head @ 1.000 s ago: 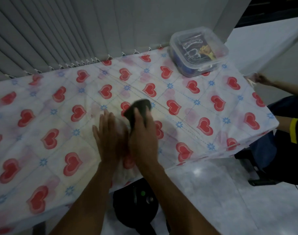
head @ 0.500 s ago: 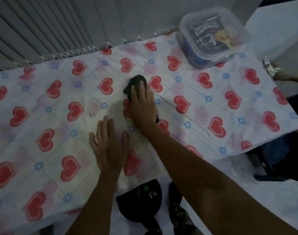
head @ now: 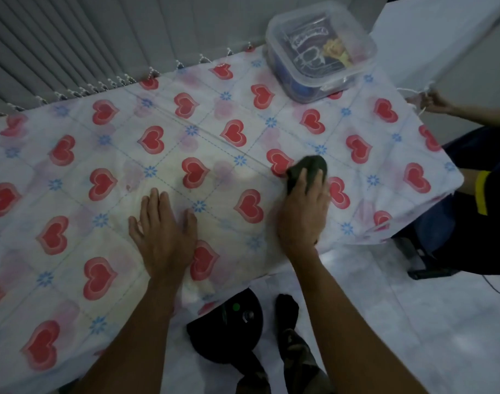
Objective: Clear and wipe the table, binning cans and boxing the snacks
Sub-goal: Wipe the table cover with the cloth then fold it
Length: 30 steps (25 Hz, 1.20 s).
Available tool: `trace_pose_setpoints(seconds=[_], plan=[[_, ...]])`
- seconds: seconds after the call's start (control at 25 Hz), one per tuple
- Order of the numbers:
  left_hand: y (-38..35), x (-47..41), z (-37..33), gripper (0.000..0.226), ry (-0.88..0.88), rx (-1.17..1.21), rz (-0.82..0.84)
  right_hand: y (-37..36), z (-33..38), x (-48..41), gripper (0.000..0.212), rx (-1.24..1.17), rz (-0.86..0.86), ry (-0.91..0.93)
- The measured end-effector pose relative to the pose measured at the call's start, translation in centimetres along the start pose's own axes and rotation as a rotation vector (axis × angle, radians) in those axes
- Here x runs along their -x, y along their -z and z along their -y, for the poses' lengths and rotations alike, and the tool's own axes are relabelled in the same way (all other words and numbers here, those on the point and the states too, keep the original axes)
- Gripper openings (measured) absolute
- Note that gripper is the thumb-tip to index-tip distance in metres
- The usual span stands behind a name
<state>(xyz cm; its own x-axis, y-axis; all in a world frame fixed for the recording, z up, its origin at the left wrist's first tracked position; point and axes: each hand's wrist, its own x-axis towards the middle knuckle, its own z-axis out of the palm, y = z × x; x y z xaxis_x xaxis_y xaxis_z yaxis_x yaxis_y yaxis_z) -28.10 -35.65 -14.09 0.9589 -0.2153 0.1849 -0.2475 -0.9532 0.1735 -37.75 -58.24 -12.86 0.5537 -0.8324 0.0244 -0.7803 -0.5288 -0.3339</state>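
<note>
Within the last half second the right hand (head: 302, 214) had swept the dark wiping cloth (head: 311, 166) sideways across the heart-print tablecloth (head: 72, 155). It had moved away from the left hand (head: 163, 237) to a spot nearer the table's end, in front of the lidded snack box (head: 353, 75) but well apart from it. The left hand had kept its place. I judged this to be the wiping stage, with one stroke carried over to fresh ground. No cans or loose snacks showed on the tablecloth, and the snack packets (head: 311, 49) lay inside the box, so the clearing looked done.

The cloth was small, dark and bunched, with its far edge poking out beyond the fingertips. The right fingers lay fairly straight over it, pressing it down. The left hand lay flat, fingers extended and close together, pinning the tablecloth on the side of the cloth farther from the box.
</note>
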Motion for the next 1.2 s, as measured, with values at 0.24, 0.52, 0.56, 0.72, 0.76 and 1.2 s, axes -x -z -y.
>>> trace_pose_setpoints(seconds=[0.24,0.52,0.56,0.72,0.76,1.2], plan=[[-0.2,0.2,0.0,0.064,-0.003,0.036,-0.017,2.0,-5.0,7.8,0.076,-0.151,0.001,-0.175],[-0.4,0.1,0.2,0.069,-0.014,0.079,0.024,4.4,-7.2,13.6,0.055,-0.308,0.008,-0.112],[-0.4,0.2,0.3,0.069,-0.026,0.069,0.031,5.1,-7.4,13.9,0.048,-0.329,0.047,-0.124],[0.7,-0.7,0.2,0.068,-0.012,0.058,0.16,7.4,-7.9,15.0,0.029,-0.329,0.318,-0.065],[1.5,-0.8,0.2,0.065,-0.002,0.049,0.192,8.1,-7.7,15.3,0.025,-0.354,0.365,-0.048],[19.0,-3.3,-1.2,0.034,0.048,0.637,0.308,19.8,8.2,12.0,0.054,-0.624,0.455,0.328]])
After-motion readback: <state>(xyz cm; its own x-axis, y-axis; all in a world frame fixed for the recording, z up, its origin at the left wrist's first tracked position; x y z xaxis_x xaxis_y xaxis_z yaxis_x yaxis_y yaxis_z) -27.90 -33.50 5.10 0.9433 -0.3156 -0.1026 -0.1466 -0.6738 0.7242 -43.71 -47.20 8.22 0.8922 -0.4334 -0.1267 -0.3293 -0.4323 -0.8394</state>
